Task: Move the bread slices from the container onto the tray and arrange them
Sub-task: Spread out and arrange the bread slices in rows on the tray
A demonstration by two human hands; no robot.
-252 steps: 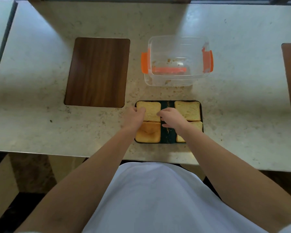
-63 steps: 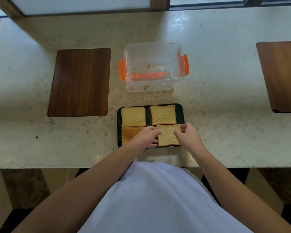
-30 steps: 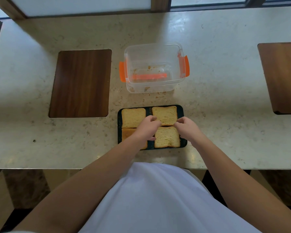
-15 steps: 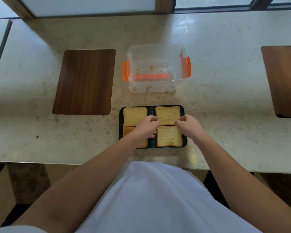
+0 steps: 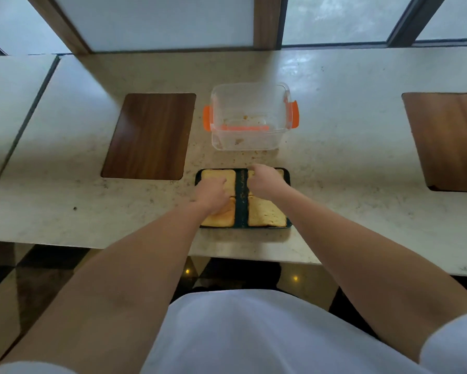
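Note:
A dark tray (image 5: 241, 211) lies near the counter's front edge with bread slices in two columns, a bare strip between them. The near-left slice (image 5: 219, 219) and near-right slice (image 5: 266, 214) lie flat. My left hand (image 5: 211, 193) rests curled on the far-left slice (image 5: 217, 175), fingertips at its near edge. My right hand (image 5: 263, 180) is curled over the far-right slice (image 5: 281, 172), hiding most of it. Behind the tray, the clear container (image 5: 249, 117) with orange clips holds only crumbs.
A dark wooden board (image 5: 148, 136) is set in the counter at the left of the container, and another (image 5: 448, 141) at the far right. Crumbs lie scattered between container and tray. Windows run along the back of the counter.
Both hands have moved from the tray's middle toward its far row: the left onto the far-left slice, the right onto the far-right slice. The gap between the columns has widened. The camera tilted up.

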